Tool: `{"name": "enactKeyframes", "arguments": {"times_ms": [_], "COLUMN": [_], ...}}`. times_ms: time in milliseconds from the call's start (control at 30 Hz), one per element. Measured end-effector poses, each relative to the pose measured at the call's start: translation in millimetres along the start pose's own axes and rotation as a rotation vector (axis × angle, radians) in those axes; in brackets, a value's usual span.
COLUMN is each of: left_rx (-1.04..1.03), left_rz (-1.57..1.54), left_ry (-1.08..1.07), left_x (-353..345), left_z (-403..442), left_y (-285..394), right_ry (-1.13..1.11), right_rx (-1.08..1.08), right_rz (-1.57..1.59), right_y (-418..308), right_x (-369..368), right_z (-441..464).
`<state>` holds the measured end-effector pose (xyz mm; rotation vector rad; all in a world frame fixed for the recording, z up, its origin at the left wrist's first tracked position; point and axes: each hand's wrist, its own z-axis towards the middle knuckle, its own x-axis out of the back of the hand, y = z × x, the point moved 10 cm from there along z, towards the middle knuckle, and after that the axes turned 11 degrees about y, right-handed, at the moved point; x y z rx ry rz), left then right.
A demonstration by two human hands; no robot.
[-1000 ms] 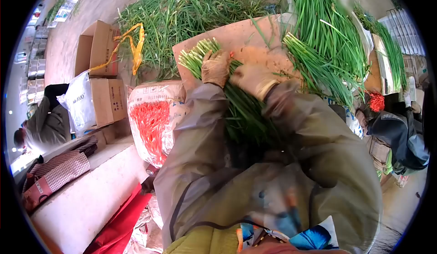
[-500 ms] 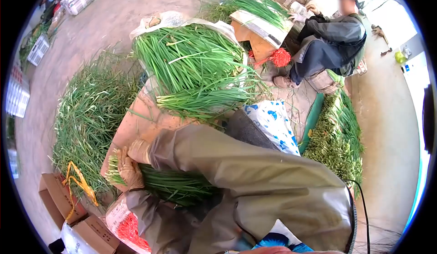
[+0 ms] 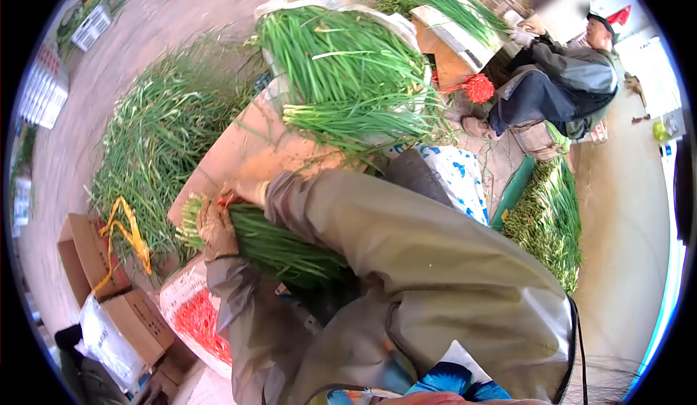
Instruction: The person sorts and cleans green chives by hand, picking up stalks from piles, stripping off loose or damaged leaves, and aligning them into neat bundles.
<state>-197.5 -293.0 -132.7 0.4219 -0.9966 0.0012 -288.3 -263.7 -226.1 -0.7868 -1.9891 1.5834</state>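
Observation:
A bunch of green chives (image 3: 279, 242) lies across the front of a pinkish-orange board, its pale cut ends pointing left. Wrapped over the bunch near those ends is my gloved left hand (image 3: 216, 232). My gloved right hand (image 3: 248, 190) is at the bunch's far side, with a strip of red tie (image 3: 223, 200) at its fingertips. My right sleeve hides part of the leaves. Farther back on the board (image 3: 229, 154), a smaller bundle of chives (image 3: 337, 120) rests against a large heap of chives (image 3: 348, 64) on a white sack.
Loose grass-like leaves (image 3: 163, 129) are piled on the left floor. Near me are a bag of red ties (image 3: 200, 321), cardboard boxes (image 3: 134, 318) and yellow strapping (image 3: 131, 234). Stacked chive bundles (image 3: 544, 223) stand at right. Another person (image 3: 566, 78) sits at a second board of chives.
The view has shifted, so the surroundings appear farther right and the heap higher up. A red tie now shows between my hands at the bunch; my left hand stays on it.

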Motion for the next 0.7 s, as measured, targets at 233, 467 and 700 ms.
{"name": "enactKeyframes", "arguments": {"times_ms": [233,467,700], "left_rx": [0.043,0.293,0.185], "left_rz": [-0.214,-0.151,0.073], "left_ry": [0.095,0.234,0.290], "left_x": [18.4,3.8,15.2], "left_z": [16.9,7.1,11.6], "left_y": [11.7,-20.0,2.7], "right_ry": [0.144,0.377,0.402], "right_rx": [0.059,-0.049,-0.009], "right_rz": [-0.112,-0.017,-0.144], "right_y": [-4.6,37.9,24.0], "right_x": [16.4,29.9,30.6], "right_z": [-22.2,-11.8,-16.6]}}
